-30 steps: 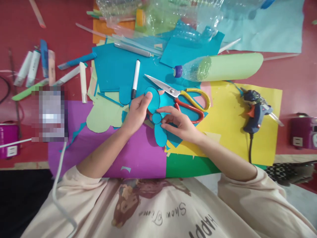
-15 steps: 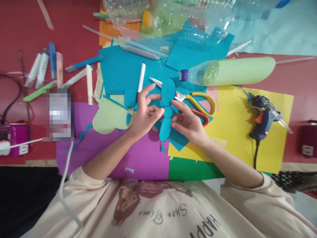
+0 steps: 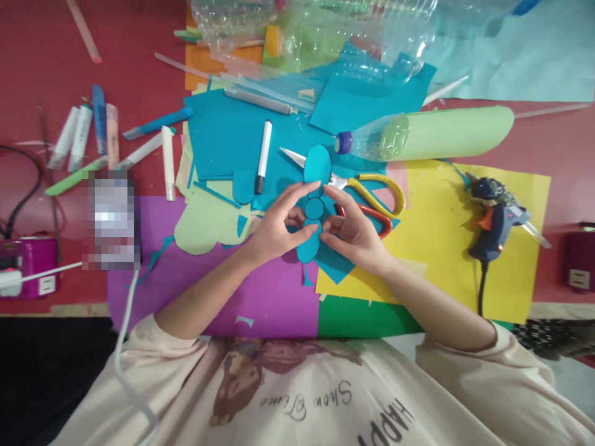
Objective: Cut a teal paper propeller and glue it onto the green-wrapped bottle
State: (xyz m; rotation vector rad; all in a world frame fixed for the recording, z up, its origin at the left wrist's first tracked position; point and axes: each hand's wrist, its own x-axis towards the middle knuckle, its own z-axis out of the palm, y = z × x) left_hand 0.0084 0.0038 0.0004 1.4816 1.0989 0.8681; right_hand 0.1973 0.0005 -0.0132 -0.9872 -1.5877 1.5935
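A blue paper cutout [image 3: 315,209] with a small round middle and two oval lobes is held upright between my hands, its parts outlined in dark ink. My left hand [image 3: 286,226] grips its left edge, the index finger over the narrow part above the circle and the thumb below. On the right edge, my right hand [image 3: 351,232] holds it with fingertips above and below the circle. Behind the cutout lie scissors [image 3: 376,186] with yellow and red handles, blades pointing left. A white marker [image 3: 263,155] with a black cap rests on blue paper [image 3: 218,139].
A bottle [image 3: 446,133] wrapped in light green paper lies at right, above a glue gun [image 3: 497,229] on yellow paper [image 3: 446,248]. Clear plastic bottles [image 3: 320,31] are at the back. Several markers [image 3: 81,136] and a blurred-out device [image 3: 114,220] lie at left.
My left hand has moved right, its index finger and thumb now reaching over the cutout beside the circle. My right hand has barely shifted.
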